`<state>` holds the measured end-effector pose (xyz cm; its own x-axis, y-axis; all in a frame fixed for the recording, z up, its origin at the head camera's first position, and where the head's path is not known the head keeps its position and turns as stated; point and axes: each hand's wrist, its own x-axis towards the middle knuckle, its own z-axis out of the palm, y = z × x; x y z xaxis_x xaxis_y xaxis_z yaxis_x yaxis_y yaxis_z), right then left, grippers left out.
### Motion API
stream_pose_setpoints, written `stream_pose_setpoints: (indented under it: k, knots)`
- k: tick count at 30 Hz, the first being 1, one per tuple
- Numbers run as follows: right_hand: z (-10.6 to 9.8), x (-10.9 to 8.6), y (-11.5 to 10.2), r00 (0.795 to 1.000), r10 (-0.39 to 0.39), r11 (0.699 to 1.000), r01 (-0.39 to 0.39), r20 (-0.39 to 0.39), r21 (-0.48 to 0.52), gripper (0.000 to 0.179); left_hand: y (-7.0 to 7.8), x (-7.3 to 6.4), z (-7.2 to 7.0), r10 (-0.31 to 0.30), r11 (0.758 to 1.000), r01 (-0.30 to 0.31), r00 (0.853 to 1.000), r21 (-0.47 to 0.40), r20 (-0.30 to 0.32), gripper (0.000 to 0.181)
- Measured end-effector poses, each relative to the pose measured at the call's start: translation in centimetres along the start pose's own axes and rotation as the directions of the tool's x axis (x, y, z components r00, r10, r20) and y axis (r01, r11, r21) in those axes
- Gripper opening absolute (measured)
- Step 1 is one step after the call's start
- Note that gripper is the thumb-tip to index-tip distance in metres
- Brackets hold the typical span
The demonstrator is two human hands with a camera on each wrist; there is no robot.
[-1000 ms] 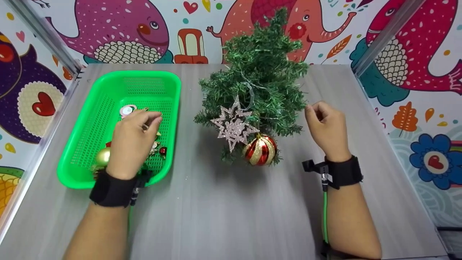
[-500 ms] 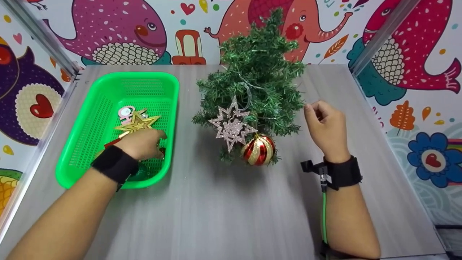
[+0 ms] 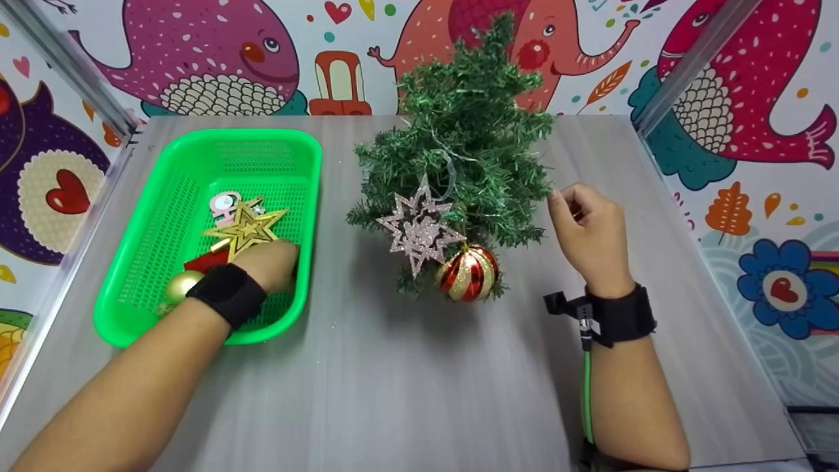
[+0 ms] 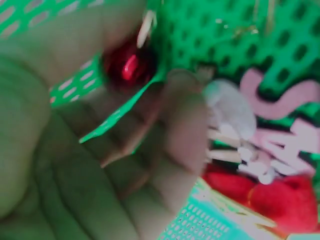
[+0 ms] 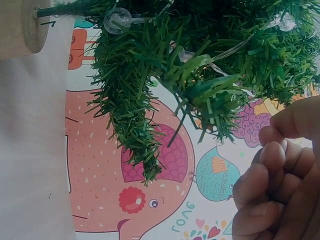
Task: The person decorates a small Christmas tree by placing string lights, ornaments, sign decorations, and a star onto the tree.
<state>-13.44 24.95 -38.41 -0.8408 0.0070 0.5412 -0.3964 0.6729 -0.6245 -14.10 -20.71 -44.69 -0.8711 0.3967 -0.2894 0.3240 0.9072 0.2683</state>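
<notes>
My left hand point(image 3: 272, 263) reaches down into the green basket point(image 3: 314, 190), its fingertips hidden from the head view. In the left wrist view a small shiny red ball point(image 4: 129, 67) appears in the gap between thumb and loosely bent fingers. A gold star point(image 3: 246, 227) lies just beyond that hand, and a gold ball point(image 3: 183, 286) sits by the wrist. At the right of the small Christmas tree point(image 3: 465, 124), my right hand point(image 3: 593, 236) rests with fingers loosely curled and nothing in them. A pink glitter star point(image 3: 419, 229) and a red-and-gold striped bauble point(image 3: 469, 274) hang on the tree's front.
Also in the basket are a pink lettered ornament point(image 3: 225, 203) and a red piece point(image 3: 208, 261). The tree stands on a wooden base point(image 5: 25, 27), with a string of clear lights point(image 5: 118, 21) in its branches. A patterned wall point(image 3: 354, 39) borders the grey table point(image 3: 406, 393).
The left hand has moved down and forward to the basket's near right part, uncovering the gold star. The right hand has stayed in place beside the tree.
</notes>
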Motion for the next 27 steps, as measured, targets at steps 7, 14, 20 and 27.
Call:
stream_pose_setpoints:
  k: [7,14,20,27]
  knots:
    - [0.0,0.0,-0.1,1.0,0.004,1.0,-0.005,0.012,0.012,0.028,-0.2,-0.2,-0.1,0.031,0.997,-0.031,1.0,-0.072,0.002,0.028]
    - [0.2,-0.1,-0.1,1.0,-0.004,1.0,0.003,0.024,0.015,0.025,-0.8,-0.9,-0.2,0.081,0.989,-0.085,0.996,-0.122,-0.041,0.014]
    - [0.2,-0.3,-0.3,1.0,-0.003,1.0,0.002,0.024,0.018,0.026,-0.3,-2.5,-1.7,0.031,0.979,-0.048,0.995,-0.198,-0.092,0.011]
    - [-0.1,-0.3,-0.9,1.0,-0.02,0.999,0.019,0.019,0.028,0.026,2.0,-5.2,-4.1,-0.008,0.973,-0.052,0.966,-0.224,-0.259,0.017]
